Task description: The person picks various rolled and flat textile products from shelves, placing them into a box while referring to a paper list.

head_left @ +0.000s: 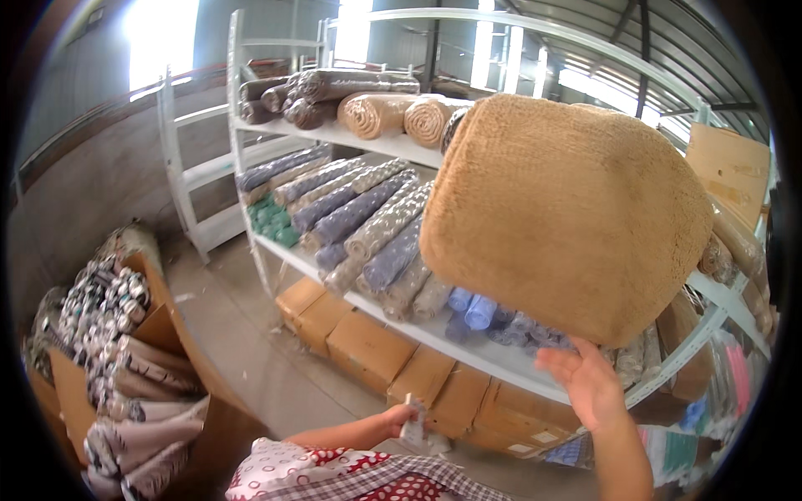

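Fuzzy tan plush rug [568,209]

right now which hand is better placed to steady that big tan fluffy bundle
Right. The right hand is open directly under the tan plush bundle, fingertips at its underside. The left hand is low, away from the bundle, and already grips a small whitish object.

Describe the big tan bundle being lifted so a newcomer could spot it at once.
Start at the white metal shelving that fills the room's middle. In front of its right half, above the raised right hand, is the tan fuzzy bundle, touching the fingertips. Unlike the slim patterned rolls lying on the shelf, it is bulky, plain and held up in the air.
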The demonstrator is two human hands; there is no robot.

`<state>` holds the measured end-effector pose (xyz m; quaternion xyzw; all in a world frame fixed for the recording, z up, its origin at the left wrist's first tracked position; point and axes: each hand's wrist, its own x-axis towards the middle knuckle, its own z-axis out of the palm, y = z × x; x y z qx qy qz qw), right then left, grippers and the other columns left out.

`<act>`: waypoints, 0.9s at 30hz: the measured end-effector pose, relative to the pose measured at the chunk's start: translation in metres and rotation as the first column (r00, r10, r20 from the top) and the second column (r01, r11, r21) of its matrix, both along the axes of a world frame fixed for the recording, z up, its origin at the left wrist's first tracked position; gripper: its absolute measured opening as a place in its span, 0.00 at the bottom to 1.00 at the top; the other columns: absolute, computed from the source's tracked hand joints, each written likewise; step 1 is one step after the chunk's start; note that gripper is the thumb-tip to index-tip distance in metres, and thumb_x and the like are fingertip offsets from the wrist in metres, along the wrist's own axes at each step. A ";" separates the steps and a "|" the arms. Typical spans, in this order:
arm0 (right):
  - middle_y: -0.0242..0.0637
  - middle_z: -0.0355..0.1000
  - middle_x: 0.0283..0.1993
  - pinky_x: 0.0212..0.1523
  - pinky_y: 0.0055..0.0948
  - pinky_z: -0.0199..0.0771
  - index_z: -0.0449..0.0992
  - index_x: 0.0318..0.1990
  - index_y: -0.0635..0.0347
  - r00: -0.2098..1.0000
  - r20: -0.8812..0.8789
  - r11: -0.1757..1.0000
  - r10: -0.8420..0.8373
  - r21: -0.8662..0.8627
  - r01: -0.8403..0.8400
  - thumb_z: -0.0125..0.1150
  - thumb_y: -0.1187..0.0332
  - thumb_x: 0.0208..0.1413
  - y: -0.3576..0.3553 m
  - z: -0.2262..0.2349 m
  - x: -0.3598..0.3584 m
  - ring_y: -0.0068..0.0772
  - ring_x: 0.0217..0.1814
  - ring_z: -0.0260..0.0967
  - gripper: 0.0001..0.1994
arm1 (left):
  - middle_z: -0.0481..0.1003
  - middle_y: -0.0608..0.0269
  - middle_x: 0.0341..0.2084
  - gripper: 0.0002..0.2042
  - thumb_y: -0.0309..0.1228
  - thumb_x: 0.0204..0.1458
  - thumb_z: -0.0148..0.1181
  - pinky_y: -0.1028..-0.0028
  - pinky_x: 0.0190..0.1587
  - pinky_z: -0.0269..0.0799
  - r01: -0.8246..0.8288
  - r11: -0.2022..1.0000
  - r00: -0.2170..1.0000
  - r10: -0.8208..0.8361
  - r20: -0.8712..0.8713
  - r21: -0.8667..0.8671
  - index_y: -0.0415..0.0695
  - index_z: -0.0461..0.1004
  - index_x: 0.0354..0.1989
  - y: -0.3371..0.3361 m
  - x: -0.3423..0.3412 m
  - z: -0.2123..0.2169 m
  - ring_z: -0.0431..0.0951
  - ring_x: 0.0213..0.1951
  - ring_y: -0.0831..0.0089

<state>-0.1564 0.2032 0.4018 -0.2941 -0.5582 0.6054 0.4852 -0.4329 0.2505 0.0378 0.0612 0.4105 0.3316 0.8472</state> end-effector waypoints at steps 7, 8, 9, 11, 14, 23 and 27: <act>0.46 0.71 0.52 0.56 0.33 0.63 0.57 0.64 0.66 0.932 0.361 0.996 0.021 -0.094 0.014 0.60 0.63 0.54 -0.049 -0.053 0.127 0.35 0.53 0.69 0.33 | 0.66 0.50 0.49 0.39 0.17 0.44 0.39 0.45 0.49 0.69 0.086 0.989 0.994 -0.093 0.052 0.123 0.67 0.46 0.67 -0.052 0.134 0.031 0.72 0.46 0.55; 0.45 0.72 0.52 0.55 0.31 0.66 0.59 0.63 0.67 0.899 0.437 0.994 0.031 -0.107 0.018 0.60 0.65 0.54 -0.058 -0.067 0.151 0.34 0.52 0.70 0.30 | 0.66 0.50 0.49 0.39 0.17 0.44 0.39 0.45 0.49 0.69 0.099 0.988 0.992 -0.107 0.062 0.122 0.67 0.46 0.67 -0.057 0.147 0.039 0.72 0.46 0.55; 0.44 0.72 0.51 0.53 0.30 0.67 0.60 0.61 0.67 0.887 0.461 0.991 0.018 -0.129 0.047 0.59 0.67 0.55 -0.070 -0.085 0.172 0.32 0.52 0.70 0.28 | 0.66 0.50 0.49 0.39 0.17 0.44 0.39 0.46 0.49 0.69 0.115 0.987 0.990 -0.124 0.072 0.114 0.66 0.46 0.67 -0.065 0.159 0.045 0.72 0.46 0.56; 0.42 0.72 0.51 0.50 0.26 0.70 0.64 0.59 0.68 0.861 0.509 0.978 0.000 -0.181 0.108 0.58 0.71 0.56 -0.099 -0.130 0.213 0.29 0.51 0.70 0.23 | 0.68 0.53 0.44 0.37 0.19 0.47 0.41 0.48 0.45 0.71 0.127 0.988 0.985 -0.136 0.108 0.086 0.68 0.47 0.67 -0.087 0.176 0.036 0.73 0.43 0.58; 0.43 0.73 0.49 0.50 0.25 0.71 0.65 0.57 0.69 0.905 0.408 0.925 -0.121 -0.285 0.253 0.57 0.72 0.57 -0.161 -0.247 0.290 0.27 0.48 0.70 0.22 | 0.68 0.52 0.45 0.39 0.18 0.46 0.40 0.46 0.46 0.70 0.209 0.976 0.971 -0.215 0.106 0.060 0.68 0.46 0.68 -0.105 0.212 0.042 0.73 0.44 0.57; 0.46 0.73 0.51 0.52 0.34 0.69 0.69 0.56 0.63 0.564 0.824 0.696 0.046 -0.431 0.574 0.59 0.53 0.52 -0.347 -0.431 0.335 0.45 0.52 0.71 0.28 | 0.65 0.44 0.48 0.37 0.17 0.38 0.41 0.40 0.54 0.63 0.342 0.939 0.934 -0.336 0.121 -0.027 0.64 0.52 0.61 -0.117 0.297 0.010 0.71 0.46 0.51; 0.44 0.76 0.44 0.48 0.34 0.72 0.72 0.53 0.62 0.402 0.896 0.380 -0.189 -0.311 0.871 0.57 0.54 0.51 -0.428 -0.494 0.345 0.44 0.47 0.73 0.25 | 0.66 0.46 0.45 0.33 0.17 0.37 0.43 0.40 0.53 0.65 0.545 0.838 0.833 -0.538 0.126 -0.026 0.61 0.55 0.56 -0.103 0.383 0.003 0.71 0.45 0.50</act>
